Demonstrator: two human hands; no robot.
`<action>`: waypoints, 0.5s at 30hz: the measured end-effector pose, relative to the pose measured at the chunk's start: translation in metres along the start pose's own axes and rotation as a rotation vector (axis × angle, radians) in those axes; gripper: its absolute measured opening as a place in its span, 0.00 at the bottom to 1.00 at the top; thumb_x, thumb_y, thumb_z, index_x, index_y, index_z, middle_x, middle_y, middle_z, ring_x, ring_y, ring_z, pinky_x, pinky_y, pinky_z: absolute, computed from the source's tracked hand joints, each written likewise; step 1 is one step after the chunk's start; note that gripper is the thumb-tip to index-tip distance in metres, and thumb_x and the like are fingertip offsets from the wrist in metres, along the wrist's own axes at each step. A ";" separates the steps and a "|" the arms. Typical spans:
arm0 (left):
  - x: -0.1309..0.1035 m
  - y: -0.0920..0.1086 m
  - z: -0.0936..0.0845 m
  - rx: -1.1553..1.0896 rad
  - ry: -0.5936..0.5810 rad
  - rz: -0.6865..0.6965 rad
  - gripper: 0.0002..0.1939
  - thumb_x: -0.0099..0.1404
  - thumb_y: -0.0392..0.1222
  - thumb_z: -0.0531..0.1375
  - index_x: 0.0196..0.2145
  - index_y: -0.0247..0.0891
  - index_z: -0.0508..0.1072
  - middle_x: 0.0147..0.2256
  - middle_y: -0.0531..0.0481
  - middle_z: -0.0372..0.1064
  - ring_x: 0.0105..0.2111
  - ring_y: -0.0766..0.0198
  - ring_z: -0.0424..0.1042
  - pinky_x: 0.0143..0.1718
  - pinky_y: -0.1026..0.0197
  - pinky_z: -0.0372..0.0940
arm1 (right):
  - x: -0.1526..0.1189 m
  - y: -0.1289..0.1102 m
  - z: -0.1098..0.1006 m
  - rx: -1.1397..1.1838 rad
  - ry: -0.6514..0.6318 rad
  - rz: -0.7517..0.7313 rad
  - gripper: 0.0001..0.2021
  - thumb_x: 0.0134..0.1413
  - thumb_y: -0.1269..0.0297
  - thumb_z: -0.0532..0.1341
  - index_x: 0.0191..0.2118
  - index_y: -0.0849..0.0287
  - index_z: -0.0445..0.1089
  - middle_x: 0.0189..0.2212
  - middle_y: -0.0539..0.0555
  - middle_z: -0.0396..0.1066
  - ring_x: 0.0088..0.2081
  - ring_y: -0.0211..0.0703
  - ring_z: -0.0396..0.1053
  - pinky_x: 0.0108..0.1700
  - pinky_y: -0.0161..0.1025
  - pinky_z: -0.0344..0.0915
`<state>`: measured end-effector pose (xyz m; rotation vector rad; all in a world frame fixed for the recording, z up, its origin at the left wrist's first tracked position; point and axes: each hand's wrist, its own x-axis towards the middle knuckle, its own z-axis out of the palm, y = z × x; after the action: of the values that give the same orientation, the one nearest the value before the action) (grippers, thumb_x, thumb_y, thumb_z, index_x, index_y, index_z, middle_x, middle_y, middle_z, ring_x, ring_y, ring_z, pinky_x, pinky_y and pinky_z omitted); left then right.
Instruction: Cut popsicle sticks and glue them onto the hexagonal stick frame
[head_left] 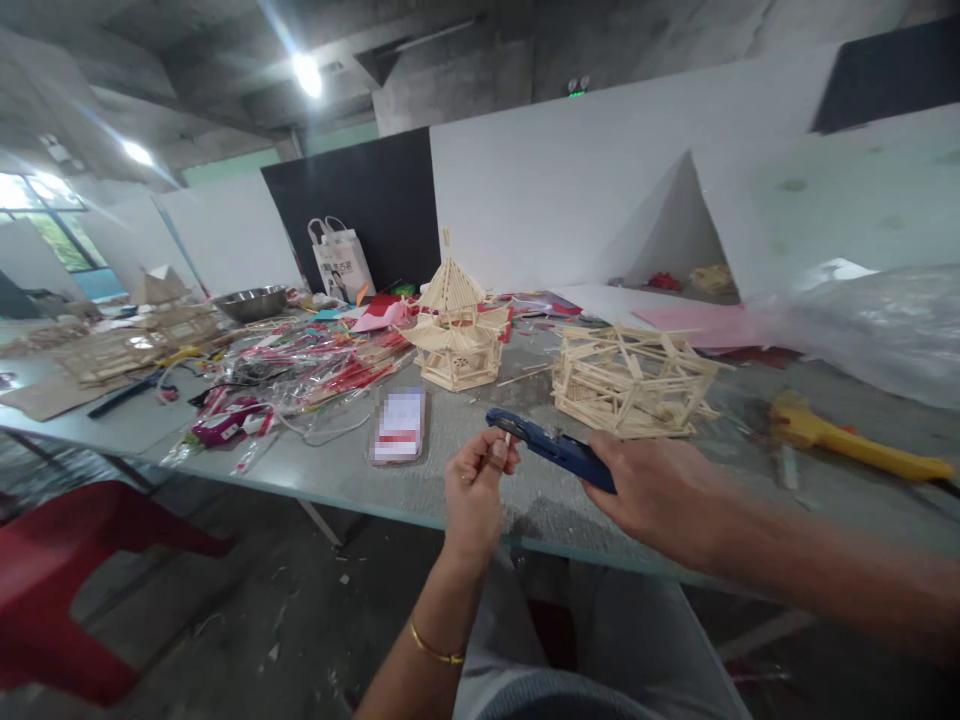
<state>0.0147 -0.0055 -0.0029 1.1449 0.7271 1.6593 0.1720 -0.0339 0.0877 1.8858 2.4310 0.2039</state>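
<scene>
In front of me, above the table's near edge, my left hand pinches a short thin wooden stick between thumb and fingers. My right hand is closed around the rear of a long dark blue cutter. The cutter's far end reaches over to the stick at my left fingertips; whether its blade touches the stick is too small to tell. Just beyond the cutter lies a hexagonal frame of wooden sticks. Left of that frame stands a stick-built pavilion with a pointed roof.
A phone lies on the grey table, left of my hands. A yellow glue gun rests at right. Bagged red sticks, a purple glue gun and a metal bowl spread leftward. A red stool stands below.
</scene>
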 end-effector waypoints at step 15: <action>0.004 0.017 -0.002 -0.257 -0.178 -0.189 0.15 0.58 0.45 0.63 0.21 0.33 0.68 0.21 0.54 0.59 0.24 0.72 0.56 0.28 0.66 0.51 | -0.006 0.009 -0.005 0.129 0.030 -0.115 0.07 0.52 0.64 0.55 0.35 0.59 0.66 0.27 0.56 0.72 0.28 0.47 0.70 0.28 0.37 0.53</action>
<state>0.0061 -0.0081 0.0116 0.9929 0.4774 1.4253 0.1816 -0.0380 0.0942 1.7948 2.6223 0.0709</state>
